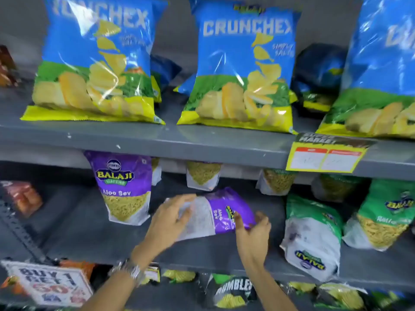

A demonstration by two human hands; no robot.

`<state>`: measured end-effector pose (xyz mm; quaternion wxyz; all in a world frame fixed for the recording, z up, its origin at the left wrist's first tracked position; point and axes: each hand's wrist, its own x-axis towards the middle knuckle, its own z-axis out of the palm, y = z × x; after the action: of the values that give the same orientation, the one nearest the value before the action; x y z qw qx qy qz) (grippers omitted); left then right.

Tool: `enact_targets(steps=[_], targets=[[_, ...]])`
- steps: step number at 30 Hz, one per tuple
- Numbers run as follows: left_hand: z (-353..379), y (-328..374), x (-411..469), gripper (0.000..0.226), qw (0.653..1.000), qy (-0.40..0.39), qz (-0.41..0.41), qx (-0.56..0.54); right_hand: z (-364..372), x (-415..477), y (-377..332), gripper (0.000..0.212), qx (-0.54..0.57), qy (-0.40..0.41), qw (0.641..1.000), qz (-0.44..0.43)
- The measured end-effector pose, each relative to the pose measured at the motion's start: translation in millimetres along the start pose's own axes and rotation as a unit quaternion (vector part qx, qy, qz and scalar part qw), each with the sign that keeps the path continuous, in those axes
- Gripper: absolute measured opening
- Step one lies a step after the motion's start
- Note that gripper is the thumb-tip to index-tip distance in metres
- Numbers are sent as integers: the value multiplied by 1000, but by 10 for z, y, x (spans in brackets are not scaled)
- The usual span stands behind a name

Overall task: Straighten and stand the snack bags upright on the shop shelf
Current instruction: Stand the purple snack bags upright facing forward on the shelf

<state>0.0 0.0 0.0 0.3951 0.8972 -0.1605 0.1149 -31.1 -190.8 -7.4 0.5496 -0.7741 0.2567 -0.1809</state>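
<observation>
Purple Aloo Sev bag [226, 209] sideways on shelf [89, 232]; left hand [170, 218], right hand [253, 230] clasp ends.

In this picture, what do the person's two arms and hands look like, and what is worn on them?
Both forearms are bare, with no sleeves in view and no gloves. The left hand has a silver metal wristwatch with a link band on its wrist. The right hand shows no watch or bracelet on the wrist. The picture is too blurred to tell whether any finger carries a ring.
</observation>
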Motion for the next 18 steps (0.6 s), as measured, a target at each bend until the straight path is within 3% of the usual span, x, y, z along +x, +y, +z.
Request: enact_targets(steps=[3, 6, 9, 13, 15, 18], targets=[[108, -420, 415, 64, 994, -26, -88, 52, 390, 230, 156, 73, 101, -20, 969, 225], [217, -678, 762, 49, 968, -133, -161, 141, 603, 358, 299, 66, 226, -45, 900, 369], [331, -839, 1018, 51, 930, -259, -180, 192, 726, 466, 404, 57, 275, -53, 878, 387], [206, -826, 1178, 73, 892, -346, -270, 106, 792, 547, 435, 57, 317, -59, 874, 363], [167, -810, 1160, 52, 869, -387, -292, 98, 782, 572, 442, 46, 317, -54, 884, 339], [266, -820, 973, 51, 862, -420, -281, 34, 738, 557, 439, 32, 346, -45, 889, 298]])
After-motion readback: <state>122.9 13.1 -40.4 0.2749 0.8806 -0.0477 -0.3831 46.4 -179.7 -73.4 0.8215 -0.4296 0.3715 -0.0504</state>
